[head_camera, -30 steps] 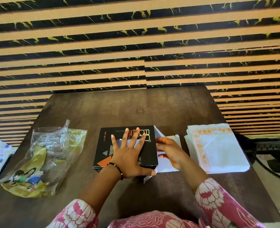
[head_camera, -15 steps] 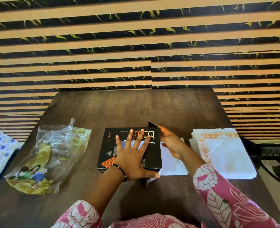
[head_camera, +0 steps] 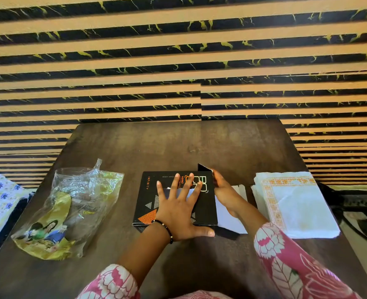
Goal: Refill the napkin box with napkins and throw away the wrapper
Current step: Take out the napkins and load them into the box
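Head view | we see the left hand (head_camera: 178, 212) spread flat on the black napkin box (head_camera: 176, 199) at table (head_camera: 178, 143) centre | right hand (head_camera: 225, 195) grasps its open end flap | napkins (head_camera: 294, 203) near right edge | wrapper (head_camera: 70, 208) near left edge

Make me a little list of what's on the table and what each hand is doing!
box: black box, middle of table
left hand: left hand flat on top of the box, fingers spread
right hand: right hand at the box's right end, by its open flaps
napkins: white stack with orange border, right of the box
wrapper: crumpled clear and yellow plastic, left of the box, not thrown away yet
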### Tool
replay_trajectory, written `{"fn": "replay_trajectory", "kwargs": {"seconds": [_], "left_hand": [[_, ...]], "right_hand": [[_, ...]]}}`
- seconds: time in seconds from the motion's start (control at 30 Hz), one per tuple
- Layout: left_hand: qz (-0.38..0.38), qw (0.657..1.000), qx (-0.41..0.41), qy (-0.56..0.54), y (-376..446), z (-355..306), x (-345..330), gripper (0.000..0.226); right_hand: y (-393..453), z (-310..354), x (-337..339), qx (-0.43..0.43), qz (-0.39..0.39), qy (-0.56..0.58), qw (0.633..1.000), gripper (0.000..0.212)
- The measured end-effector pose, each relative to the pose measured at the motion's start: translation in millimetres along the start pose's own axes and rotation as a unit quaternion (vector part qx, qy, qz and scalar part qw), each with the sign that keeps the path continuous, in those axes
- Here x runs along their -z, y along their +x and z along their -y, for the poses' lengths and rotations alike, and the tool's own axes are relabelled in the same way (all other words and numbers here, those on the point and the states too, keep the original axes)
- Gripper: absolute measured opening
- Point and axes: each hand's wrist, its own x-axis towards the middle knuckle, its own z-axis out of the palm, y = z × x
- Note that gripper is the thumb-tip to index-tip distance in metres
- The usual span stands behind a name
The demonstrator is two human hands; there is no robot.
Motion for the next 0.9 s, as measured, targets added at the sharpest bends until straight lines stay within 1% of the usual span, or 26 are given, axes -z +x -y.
{"fn": "replay_trajectory", "kwargs": {"seconds": [0.07,0.17,0.27,0.37,0.43,0.53,0.6,0.67,0.7,0.77,0.8,0.9], "left_hand": [[-0.008,1.0,-0.002,-0.009,-1.2,0.4,0.3,0.119],[-0.018,0.999,-0.002,-0.029,-1.8,-0.3,1.3,0.113],[-0.03,0.999,0.005,-0.044,-1.3,-1.0,0.9,0.098],[-0.045,0.997,0.009,-0.057,-2.2,-2.2,-0.5,0.083],[-0.049,0.997,0.01,-0.059,-3.0,-3.1,-0.9,0.079],[-0.057,0.997,0.01,-0.054,-4.3,-3.9,-3.2,0.077],[-0.061,0.997,0.013,-0.05,-3.2,-3.2,-3.6,0.072],[-0.062,0.997,0.013,-0.046,-3.3,-3.4,-4.6,0.068],[-0.066,0.997,0.012,-0.05,-3.7,-3.2,-4.0,0.067],[-0.065,0.996,0.012,-0.056,-3.8,-2.8,-1.7,0.067],[-0.061,0.997,0.012,-0.055,-3.4,-2.8,-0.6,0.067],[-0.054,0.997,0.009,-0.052,-2.2,-2.0,-0.3,0.069]], "right_hand": [[-8.1,-10.2,0.0,0.01,-0.029,0.044,0.999,0.053],[-23.7,-30.1,4.1,0.012,-0.1,0.083,0.991,0.048],[-44.6,-41.8,-1.9,-0.007,-0.148,0.033,0.988,0.042],[-70.4,-46.6,-25.2,-0.019,-0.152,0.035,0.988,0.041],[-83.6,-47.2,-41.6,-0.028,-0.154,0.048,0.986,0.039],[-91.3,-47.6,-55.3,-0.02,-0.172,0.013,0.985,0.039],[-93.2,-48.6,-56.5,-0.011,-0.188,0.015,0.982,0.038],[-95.5,-49.1,-57.7,-0.031,-0.199,0.037,0.979,0.039],[-95.2,-42.8,-58.1,-0.043,-0.201,0.07,0.976,0.039],[-93.6,-31.6,-55.5,-0.061,-0.19,0.099,0.975,0.034],[-94.0,-30.2,-50.4,-0.058,-0.18,0.082,0.978,0.031],[-98.5,-32.9,-24.4,-0.023,-0.175,-0.053,0.983,0.028]]}}
